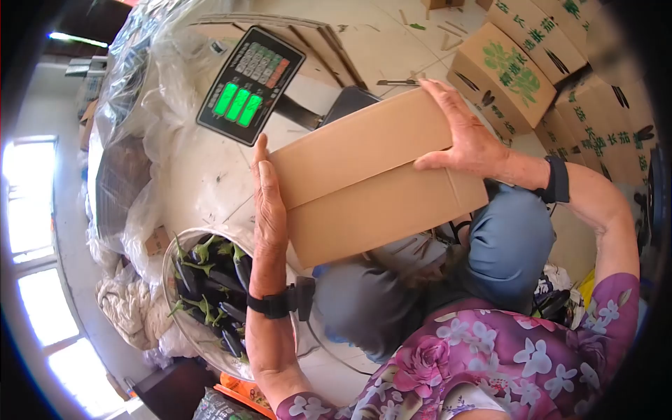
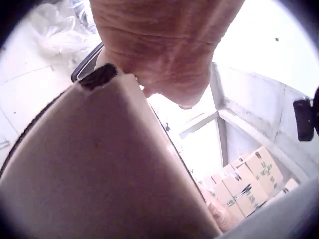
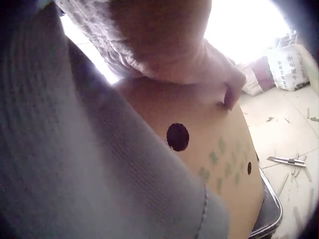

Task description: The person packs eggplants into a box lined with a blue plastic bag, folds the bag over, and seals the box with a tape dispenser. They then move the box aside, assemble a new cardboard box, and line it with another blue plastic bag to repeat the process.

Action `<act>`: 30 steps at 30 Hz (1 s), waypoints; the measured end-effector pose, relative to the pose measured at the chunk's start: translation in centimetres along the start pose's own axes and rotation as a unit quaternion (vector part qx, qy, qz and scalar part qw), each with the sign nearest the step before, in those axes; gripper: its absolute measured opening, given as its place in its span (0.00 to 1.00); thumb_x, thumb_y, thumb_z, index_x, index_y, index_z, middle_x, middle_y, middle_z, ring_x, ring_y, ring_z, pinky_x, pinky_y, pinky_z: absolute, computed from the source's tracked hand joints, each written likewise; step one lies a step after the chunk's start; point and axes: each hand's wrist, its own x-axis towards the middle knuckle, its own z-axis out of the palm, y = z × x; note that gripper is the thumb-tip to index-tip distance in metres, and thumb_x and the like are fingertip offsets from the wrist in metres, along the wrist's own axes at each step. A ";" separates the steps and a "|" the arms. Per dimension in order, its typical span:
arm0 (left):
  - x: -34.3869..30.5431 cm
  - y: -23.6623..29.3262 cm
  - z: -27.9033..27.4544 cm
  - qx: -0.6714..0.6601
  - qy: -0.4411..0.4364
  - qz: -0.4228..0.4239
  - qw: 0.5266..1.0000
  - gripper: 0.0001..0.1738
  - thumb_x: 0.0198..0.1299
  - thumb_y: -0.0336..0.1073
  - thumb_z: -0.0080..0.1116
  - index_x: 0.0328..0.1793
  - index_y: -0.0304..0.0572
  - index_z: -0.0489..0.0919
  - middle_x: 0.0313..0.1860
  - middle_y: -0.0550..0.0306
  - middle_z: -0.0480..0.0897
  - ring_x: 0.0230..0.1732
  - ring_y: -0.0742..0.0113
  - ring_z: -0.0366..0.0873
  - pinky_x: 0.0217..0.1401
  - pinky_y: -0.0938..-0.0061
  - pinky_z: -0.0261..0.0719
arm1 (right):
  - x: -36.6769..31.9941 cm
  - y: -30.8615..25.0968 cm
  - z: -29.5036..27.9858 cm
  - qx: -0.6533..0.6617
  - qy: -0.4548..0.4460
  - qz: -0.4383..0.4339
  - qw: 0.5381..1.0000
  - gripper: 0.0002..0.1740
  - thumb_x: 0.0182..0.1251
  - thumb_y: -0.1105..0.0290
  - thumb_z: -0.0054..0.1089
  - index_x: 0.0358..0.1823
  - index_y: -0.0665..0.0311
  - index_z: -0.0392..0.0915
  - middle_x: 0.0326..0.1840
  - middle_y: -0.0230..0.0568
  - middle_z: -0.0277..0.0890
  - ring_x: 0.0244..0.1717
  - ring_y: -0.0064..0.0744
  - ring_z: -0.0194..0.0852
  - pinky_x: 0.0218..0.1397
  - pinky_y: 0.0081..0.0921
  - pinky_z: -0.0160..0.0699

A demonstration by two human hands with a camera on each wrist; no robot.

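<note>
Mid-frame, brown carton [image 1: 371,168]: held slantwise, as I see it;
Left hand [image 1: 271,210]: fingers straight against its left end;
Right hand [image 1: 472,140]: spread over its right end, thumb on top;
Scale display [image 1: 250,85]: upper left, glowing green;
Eggplants [image 1: 213,281]: lower left;
Printed boxes [image 1: 514,77]: upper right.

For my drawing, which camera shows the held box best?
The head view: the box shows from end to end, with its seam. The left wrist view shows one cropped side; the right wrist view shows part, with two holes and green print.
</note>
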 end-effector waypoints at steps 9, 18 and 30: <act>0.1 -2.3 -0.7 -0.434 -0.038 -0.061 0.898 0.43 0.77 0.66 0.24 0.85 0.41 0.47 0.85 0.45 0.48 0.85 0.50 0.45 0.83 0.62 0.47 | -0.3 0.1 -0.3 0.001 -0.002 -0.018 1.000 0.62 0.56 0.35 0.69 0.82 0.60 0.45 0.79 0.58 0.47 0.80 0.59 0.46 0.81 0.48 0.53; 0.3 -0.6 0.2 -0.102 0.033 -0.081 0.991 0.31 0.75 0.49 0.49 0.74 0.36 0.64 0.63 0.34 0.74 0.65 0.45 0.72 0.69 0.58 0.69 | -0.4 0.1 -0.8 0.002 -0.016 -0.011 1.000 0.57 0.61 0.43 0.68 0.81 0.62 0.46 0.80 0.59 0.45 0.81 0.58 0.44 0.81 0.48 0.49; 0.7 -1.3 0.4 -0.032 0.009 -0.025 0.999 0.27 0.79 0.50 0.43 0.69 0.33 0.67 0.55 0.51 0.76 0.54 0.64 0.73 0.58 0.72 0.71 | -6.5 9.0 -7.5 0.296 -0.165 0.182 0.923 0.39 0.72 0.57 0.58 0.80 0.59 0.53 0.67 0.55 0.74 0.56 0.48 0.81 0.59 0.41 0.80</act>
